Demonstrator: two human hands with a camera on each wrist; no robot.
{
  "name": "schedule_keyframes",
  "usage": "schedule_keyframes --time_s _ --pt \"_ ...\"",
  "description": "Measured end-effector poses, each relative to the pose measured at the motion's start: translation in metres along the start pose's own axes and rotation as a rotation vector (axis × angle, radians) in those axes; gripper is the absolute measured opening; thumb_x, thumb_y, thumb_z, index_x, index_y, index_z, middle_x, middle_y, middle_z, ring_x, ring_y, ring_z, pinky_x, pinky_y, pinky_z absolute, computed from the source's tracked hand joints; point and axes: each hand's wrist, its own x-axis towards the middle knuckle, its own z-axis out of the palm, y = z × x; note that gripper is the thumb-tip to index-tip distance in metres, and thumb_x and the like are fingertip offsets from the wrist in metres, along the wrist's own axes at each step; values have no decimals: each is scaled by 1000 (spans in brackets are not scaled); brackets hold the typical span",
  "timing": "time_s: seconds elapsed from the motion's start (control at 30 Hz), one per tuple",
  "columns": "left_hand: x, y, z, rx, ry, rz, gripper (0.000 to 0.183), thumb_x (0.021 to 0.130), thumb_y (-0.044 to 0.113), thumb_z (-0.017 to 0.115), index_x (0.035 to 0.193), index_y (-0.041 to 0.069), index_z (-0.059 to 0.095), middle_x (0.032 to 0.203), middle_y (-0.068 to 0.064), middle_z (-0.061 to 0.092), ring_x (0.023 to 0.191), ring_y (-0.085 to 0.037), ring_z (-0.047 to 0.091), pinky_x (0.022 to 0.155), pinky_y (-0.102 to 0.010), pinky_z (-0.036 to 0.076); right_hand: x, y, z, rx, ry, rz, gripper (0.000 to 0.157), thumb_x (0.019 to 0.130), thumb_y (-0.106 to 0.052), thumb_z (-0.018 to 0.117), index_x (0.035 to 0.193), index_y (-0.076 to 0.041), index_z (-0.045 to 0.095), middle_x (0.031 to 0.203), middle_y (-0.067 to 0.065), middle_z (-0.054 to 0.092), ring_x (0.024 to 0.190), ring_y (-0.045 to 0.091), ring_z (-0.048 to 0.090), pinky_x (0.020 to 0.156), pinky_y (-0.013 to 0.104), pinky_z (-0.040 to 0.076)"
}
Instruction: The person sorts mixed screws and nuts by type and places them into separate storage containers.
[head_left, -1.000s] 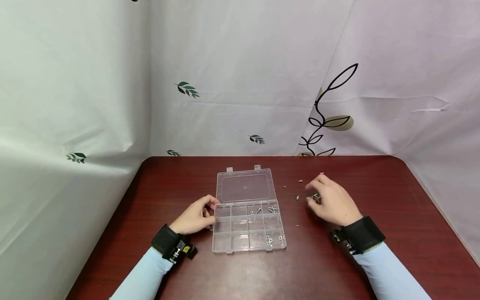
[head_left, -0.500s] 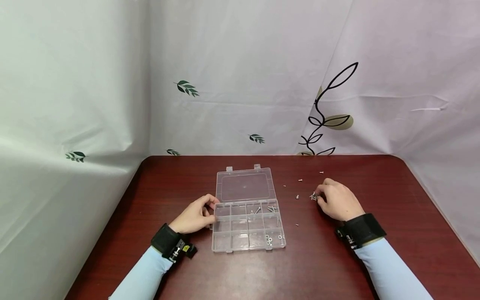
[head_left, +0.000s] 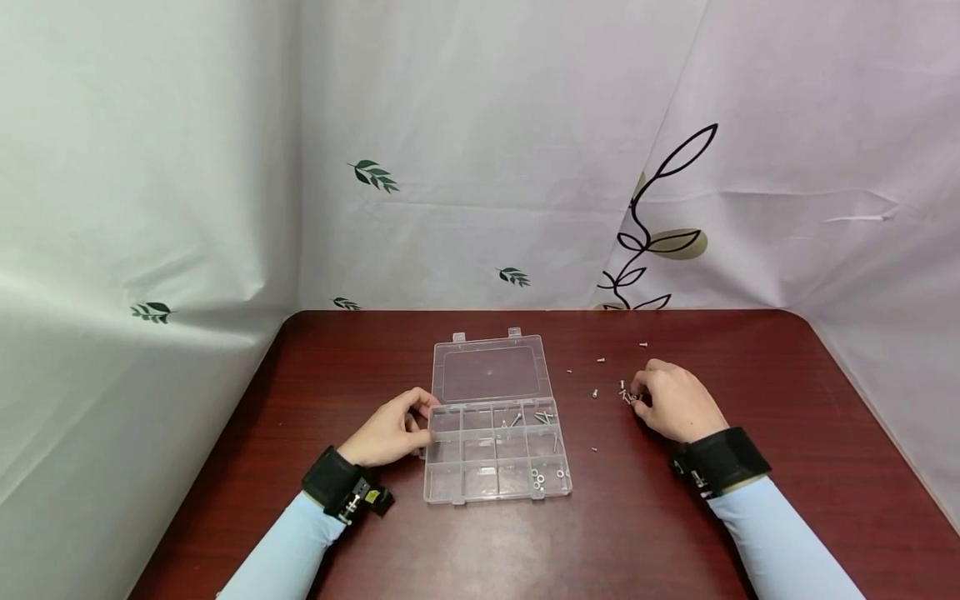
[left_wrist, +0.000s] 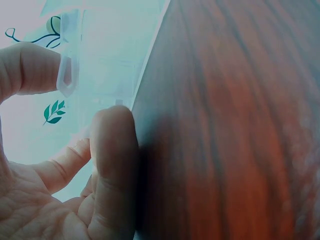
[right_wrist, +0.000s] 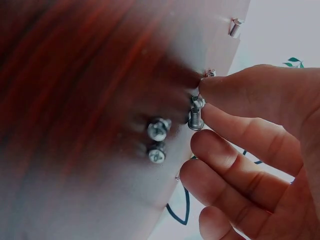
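A clear plastic compartment box (head_left: 480, 479) lies on the table, its lid (head_left: 491, 373) folded back. My left hand (head_left: 386, 429) holds the box at its left side, one finger at the hinge corner. In the left wrist view, fingertips (left_wrist: 115, 120) rest against the clear wall. To the right of the box, my right hand (head_left: 675, 404) is at a small group of screws (head_left: 625, 392). The right wrist view shows the thumb and index finger pinching at a metal screw (right_wrist: 198, 103), with another screw (right_wrist: 196, 120) right beside it. Two cross-head screws (right_wrist: 157, 130) lie nearby.
Several screws (head_left: 542, 417) lie in the back compartments of the box, and small metal rings (head_left: 537, 479) in the front right ones. Loose screws (head_left: 601, 360) are scattered between box and right hand. A patterned white cloth (head_left: 480, 167) hangs behind the dark red table (head_left: 337, 350).
My right hand has shifted slightly right and closed in on the screws, whose arrangement has changed beside the fingertips. The left hand and the box have stayed put.
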Motion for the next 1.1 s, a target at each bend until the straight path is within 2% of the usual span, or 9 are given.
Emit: schedule_keyframes --time_s 0.4,0.77,1.1 --pt "1 -3 0 5 5 2 41 82 5 69 120 5 57 104 -15 53 63 -17 60 57 -33 54 0 1 1 4 -13 -5 18 64 -11 72 65 -23 59 73 -7 46 69 17 50 65 36 43" --pt "0 -1 0 20 2 4 40 82 5 66 121 4 56 104 -14 52 63 -17 60 58 -33 55 -1 1 2 -3 -23 -31 21 62 -13 73 64 -24 55 74 -6 44 73 20 47 67 36 41" --pt "0 -3 0 7 -10 8 41 83 6 68 122 4 56 104 -14 52 63 -17 59 58 -33 55 3 -12 1 38 34 -78 22 56 -12 66 61 -25 48 67 -11 39 66 13 41 62 31 38"
